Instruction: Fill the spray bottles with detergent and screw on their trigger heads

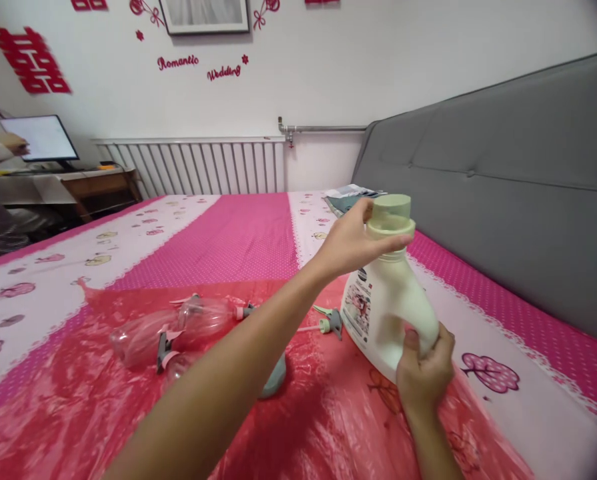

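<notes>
One view only, head-worn, looking forward and down over bed (258,230). Close on left hand (351,240), right hand (425,367) and bottle (385,300), right of centre; arms (218,380) enter from bottom edge. Wall (328,73) far, across top; headboard (508,147) along right; desk (101,183) far back, left.

Soft, bright light leaves glare on the red plastic sheet (308,407) (right corners darken).
</notes>
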`<state>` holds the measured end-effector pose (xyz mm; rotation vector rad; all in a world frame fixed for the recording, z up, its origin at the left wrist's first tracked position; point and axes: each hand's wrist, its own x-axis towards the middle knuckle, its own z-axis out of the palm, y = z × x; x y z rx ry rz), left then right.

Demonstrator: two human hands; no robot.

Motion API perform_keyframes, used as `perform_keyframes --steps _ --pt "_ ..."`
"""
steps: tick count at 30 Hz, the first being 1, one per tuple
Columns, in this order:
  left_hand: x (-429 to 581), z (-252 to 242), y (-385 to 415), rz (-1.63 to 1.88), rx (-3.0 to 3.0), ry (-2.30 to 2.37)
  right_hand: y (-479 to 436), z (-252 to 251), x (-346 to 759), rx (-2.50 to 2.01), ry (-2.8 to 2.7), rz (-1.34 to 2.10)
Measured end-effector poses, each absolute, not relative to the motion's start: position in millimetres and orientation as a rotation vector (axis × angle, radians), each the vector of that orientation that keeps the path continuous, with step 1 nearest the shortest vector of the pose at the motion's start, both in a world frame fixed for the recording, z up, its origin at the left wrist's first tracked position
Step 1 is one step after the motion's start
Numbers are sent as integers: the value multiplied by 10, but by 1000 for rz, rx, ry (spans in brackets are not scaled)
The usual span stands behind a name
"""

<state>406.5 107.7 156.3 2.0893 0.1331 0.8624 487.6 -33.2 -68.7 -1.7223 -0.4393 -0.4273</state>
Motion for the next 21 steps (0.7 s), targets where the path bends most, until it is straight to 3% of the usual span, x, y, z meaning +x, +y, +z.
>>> perform_keyframes --steps 10,21 --pt "4029 1614 1072 1000 2346 256 -334 -689 4807 -1628 -464 -460" --pt "3990 1544 1202 702 2230 114 -385 -730 4795 -1615 -498 -499"
